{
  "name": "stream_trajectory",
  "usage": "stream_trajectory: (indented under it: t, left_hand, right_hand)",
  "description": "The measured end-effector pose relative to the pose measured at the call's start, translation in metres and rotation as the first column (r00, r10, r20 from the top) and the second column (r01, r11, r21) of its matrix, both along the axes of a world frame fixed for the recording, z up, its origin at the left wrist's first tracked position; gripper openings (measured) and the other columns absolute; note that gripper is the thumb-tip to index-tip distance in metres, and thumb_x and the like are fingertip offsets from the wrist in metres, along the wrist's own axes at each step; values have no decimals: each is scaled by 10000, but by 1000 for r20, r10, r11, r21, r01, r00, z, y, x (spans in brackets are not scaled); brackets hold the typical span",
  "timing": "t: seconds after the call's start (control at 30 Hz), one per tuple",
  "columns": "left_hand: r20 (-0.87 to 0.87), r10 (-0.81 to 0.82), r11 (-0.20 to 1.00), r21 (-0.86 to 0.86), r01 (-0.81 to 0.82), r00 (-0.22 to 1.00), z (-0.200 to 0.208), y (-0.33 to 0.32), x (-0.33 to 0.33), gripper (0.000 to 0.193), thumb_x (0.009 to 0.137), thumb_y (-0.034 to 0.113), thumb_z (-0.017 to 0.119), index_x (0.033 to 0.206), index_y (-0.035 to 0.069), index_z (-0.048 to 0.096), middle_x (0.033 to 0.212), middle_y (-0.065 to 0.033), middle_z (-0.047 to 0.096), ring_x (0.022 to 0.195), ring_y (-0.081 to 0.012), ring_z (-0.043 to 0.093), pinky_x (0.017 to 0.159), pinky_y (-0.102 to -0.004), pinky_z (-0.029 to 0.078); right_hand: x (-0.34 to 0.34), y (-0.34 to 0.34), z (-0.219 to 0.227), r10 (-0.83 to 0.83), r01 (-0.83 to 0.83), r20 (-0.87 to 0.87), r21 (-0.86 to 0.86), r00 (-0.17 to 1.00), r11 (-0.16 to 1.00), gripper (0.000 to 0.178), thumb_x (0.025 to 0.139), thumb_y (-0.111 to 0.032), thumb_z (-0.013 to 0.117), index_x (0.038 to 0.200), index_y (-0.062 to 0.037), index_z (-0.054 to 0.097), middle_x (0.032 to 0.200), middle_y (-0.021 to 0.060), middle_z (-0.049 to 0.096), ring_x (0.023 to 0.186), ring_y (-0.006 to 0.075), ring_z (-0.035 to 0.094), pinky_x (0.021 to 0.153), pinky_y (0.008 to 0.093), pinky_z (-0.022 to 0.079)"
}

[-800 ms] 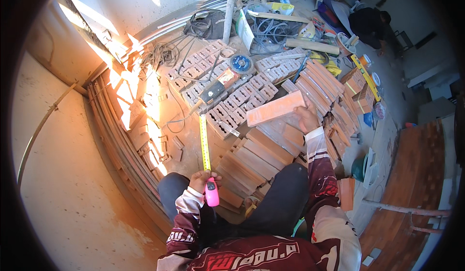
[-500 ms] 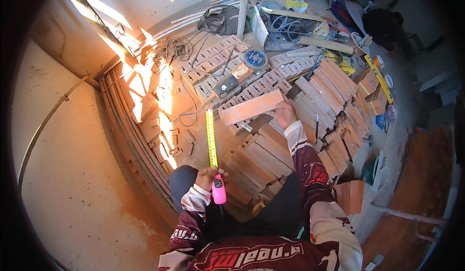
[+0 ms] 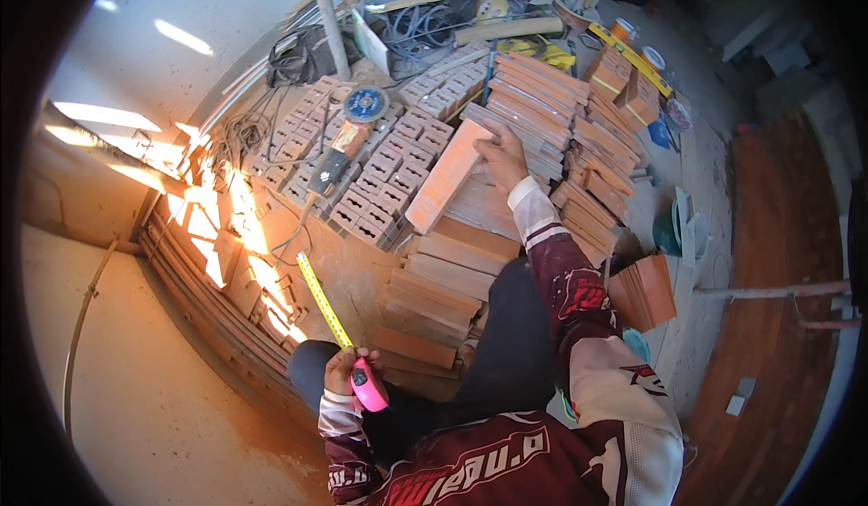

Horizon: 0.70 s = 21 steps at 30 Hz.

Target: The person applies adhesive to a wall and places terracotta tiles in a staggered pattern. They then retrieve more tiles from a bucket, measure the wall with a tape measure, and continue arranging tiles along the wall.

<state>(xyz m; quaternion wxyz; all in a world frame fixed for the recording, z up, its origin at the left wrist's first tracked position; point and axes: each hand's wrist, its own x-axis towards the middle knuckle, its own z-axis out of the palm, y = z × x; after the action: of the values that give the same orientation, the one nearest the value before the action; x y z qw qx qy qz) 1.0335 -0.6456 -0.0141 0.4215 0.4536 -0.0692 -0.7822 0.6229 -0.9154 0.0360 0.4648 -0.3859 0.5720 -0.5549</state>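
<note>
My left hand (image 3: 349, 369) is closed around a pink tape measure (image 3: 369, 388) near my left knee. Its yellow blade (image 3: 323, 300) sticks out forward and slightly left over the floor. My right hand (image 3: 503, 156) grips one end of a flat terracotta tile (image 3: 447, 175), thumb on its upper face. The tile is held slantwise, its free end pointing toward me and to the left, above stacked tiles (image 3: 466, 250). Beyond the tile, an angle grinder (image 3: 339, 149) with a blue disc rests on hollow bricks (image 3: 380, 180).
More tile stacks (image 3: 533, 90) lie ahead and right, with a yellow spirit level (image 3: 630, 57) beyond them. Tangled cables (image 3: 416, 28) and a wooden pole (image 3: 329, 22) stand at the back. A wall (image 3: 117, 352) closes the left side, with long curved strips (image 3: 212, 302) along its foot.
My right hand has turned the tile from nearly crosswise to a steep slant. The tape blade now leans further left. My view has swung to the right.
</note>
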Motion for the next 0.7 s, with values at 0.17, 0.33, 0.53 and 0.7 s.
stream_trajectory:
  t: [0.17,0.33,0.53,0.7]
  left_hand:
    - [-68,-85,996,-34,83,994,-1,-9,-4,269,979,247,542,971,-12,615,922,-203,675,769,-312,642,714,-435,551]
    - [-1,-158,984,-88,157,987,12,-27,-18,254,971,229,547,970,-16,614,905,-220,660,745,-325,633,669,-429,538]
    - [18,-164,983,-76,165,986,18,-25,-18,254,972,224,538,958,-16,620,911,-192,674,790,-327,666,720,-434,559]
    - [-24,-115,992,-60,114,993,-6,-11,-13,267,988,223,519,977,-19,631,903,-197,688,758,-303,660,716,-445,564]
  right_hand:
    - [35,20,56,125,-217,-797,-8,591,976,207,861,-212,585,1028,-96,621,950,245,666,887,422,638,760,501,510]
    - [53,30,26,209,-362,-971,155,114,919,199,871,-132,534,1031,-40,606,935,187,698,888,355,681,733,478,526]
    - [43,6,5,276,-304,-942,324,-190,896,211,897,-136,520,890,-95,727,921,124,718,879,271,712,686,396,563]
    - [33,-15,-40,269,-304,-925,346,-267,888,203,896,-140,520,932,-86,712,933,100,725,881,262,711,709,392,561]
